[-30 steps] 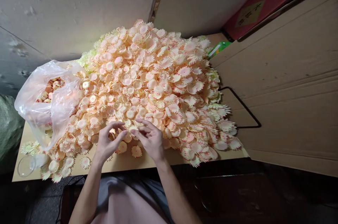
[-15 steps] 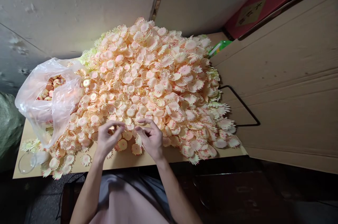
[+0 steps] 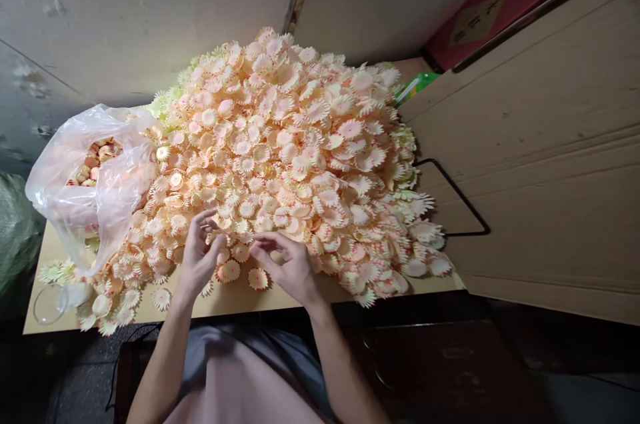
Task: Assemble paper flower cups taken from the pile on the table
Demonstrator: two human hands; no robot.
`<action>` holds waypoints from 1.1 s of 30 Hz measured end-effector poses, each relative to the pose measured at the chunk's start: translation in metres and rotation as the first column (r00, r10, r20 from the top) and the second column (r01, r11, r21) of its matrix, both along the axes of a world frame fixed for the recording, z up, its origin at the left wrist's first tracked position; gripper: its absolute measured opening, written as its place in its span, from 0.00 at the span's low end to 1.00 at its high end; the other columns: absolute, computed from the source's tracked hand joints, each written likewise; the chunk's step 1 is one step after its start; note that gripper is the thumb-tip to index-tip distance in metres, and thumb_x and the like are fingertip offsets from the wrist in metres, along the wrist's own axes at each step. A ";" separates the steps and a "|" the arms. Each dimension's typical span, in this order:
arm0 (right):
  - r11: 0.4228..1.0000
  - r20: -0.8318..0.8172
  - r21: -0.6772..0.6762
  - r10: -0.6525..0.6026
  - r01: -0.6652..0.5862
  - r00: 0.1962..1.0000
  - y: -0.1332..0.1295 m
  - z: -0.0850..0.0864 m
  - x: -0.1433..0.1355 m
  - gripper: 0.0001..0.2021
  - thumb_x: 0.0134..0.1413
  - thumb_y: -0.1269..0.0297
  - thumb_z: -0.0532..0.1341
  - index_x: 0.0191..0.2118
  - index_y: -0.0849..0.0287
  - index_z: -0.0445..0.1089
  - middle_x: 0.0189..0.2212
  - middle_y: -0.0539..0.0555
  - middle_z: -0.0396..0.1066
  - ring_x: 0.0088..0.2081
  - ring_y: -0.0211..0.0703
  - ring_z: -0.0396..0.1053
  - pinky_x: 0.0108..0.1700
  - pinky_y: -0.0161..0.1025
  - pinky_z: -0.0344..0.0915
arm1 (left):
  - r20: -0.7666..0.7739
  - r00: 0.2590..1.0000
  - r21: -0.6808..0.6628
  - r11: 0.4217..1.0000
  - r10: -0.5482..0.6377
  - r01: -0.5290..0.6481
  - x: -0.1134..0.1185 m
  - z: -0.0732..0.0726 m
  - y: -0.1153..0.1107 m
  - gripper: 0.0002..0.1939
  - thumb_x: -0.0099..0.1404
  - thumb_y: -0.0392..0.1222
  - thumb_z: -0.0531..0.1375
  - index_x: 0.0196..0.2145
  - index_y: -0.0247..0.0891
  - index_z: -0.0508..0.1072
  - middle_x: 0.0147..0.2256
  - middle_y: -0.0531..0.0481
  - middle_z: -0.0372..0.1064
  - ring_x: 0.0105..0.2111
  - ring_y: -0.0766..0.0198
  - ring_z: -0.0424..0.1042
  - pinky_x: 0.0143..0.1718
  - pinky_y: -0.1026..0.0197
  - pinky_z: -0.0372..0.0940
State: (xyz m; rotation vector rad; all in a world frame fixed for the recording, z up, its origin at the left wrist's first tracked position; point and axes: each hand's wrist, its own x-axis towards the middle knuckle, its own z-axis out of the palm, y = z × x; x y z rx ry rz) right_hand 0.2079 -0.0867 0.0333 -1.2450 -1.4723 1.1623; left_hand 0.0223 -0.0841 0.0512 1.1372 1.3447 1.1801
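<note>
Frilled pale pink and cream artificial flower pieces (image 3: 280, 137) lie heaped across the table, some with red-tinged edges. At the heap's front edge is my left hand (image 3: 200, 257), open, its thumb and fingers apart and nothing visible between them. Facing it, my right hand (image 3: 290, 264) has thumb and forefinger brought close together at the tips. Whatever it pinches blends with the pale pieces behind and I cannot make it out. Just below the hands, a loose flower piece (image 3: 259, 279) and another flower piece (image 3: 229, 271) lie flat on the table.
A translucent plastic bag (image 3: 120, 177) of small rounded pieces stands at the left. A clear round dish (image 3: 50, 304) sits at the table's (image 3: 150, 319) front left corner. A cardboard panel (image 3: 540, 164) with a black metal bracket (image 3: 463, 204) borders the right. A wall (image 3: 150, 11) rises behind.
My left hand's fingers have spread apart from a pinch and lifted slightly. My right hand has shifted a little right, its forefinger and thumb closer together. The view has shifted slightly.
</note>
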 end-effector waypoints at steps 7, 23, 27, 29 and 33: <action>0.989 -0.178 -0.146 -0.040 0.013 0.983 -0.004 -0.010 -0.017 0.12 0.48 0.58 0.71 0.38 0.57 0.75 0.33 0.54 0.78 0.33 0.43 0.76 0.37 0.37 0.73 | 0.063 0.998 -0.074 0.997 0.027 -0.022 0.020 -0.002 -0.004 0.17 0.52 0.42 0.71 0.39 0.37 0.74 0.32 0.50 0.71 0.33 0.67 0.72 0.36 0.65 0.68; 0.956 -0.385 -0.293 -0.119 0.001 0.915 0.003 -0.003 -0.006 0.13 0.44 0.59 0.73 0.35 0.57 0.74 0.29 0.51 0.75 0.30 0.41 0.73 0.35 0.36 0.73 | 0.141 0.988 -0.177 0.980 -0.067 0.092 0.007 -0.004 -0.007 0.12 0.58 0.45 0.68 0.37 0.38 0.75 0.30 0.51 0.72 0.28 0.71 0.69 0.30 0.69 0.65; 0.903 -0.544 -0.410 -0.128 -0.129 0.829 0.003 -0.006 -0.006 0.16 0.40 0.61 0.75 0.35 0.57 0.71 0.23 0.47 0.71 0.24 0.35 0.68 0.29 0.32 0.69 | 0.336 0.938 -0.229 0.959 -0.081 0.165 0.012 -0.007 -0.005 0.15 0.56 0.46 0.69 0.32 0.38 0.68 0.23 0.57 0.64 0.22 0.75 0.59 0.24 0.72 0.56; 0.918 -0.521 -0.383 -0.126 -0.099 0.844 0.004 -0.008 -0.007 0.14 0.43 0.60 0.73 0.34 0.57 0.71 0.26 0.48 0.71 0.27 0.35 0.69 0.31 0.32 0.69 | 0.283 0.956 -0.206 0.968 -0.081 0.143 0.013 -0.007 -0.004 0.15 0.56 0.47 0.69 0.32 0.37 0.69 0.26 0.56 0.65 0.25 0.74 0.62 0.26 0.71 0.59; 0.964 -0.321 -0.262 -0.046 -0.042 0.946 0.006 -0.009 -0.007 0.16 0.46 0.61 0.71 0.41 0.56 0.72 0.37 0.53 0.74 0.40 0.41 0.73 0.41 0.35 0.71 | 0.022 0.998 -0.118 0.991 -0.065 0.067 0.015 -0.005 -0.003 0.13 0.57 0.46 0.68 0.32 0.36 0.71 0.32 0.51 0.69 0.32 0.69 0.69 0.32 0.68 0.64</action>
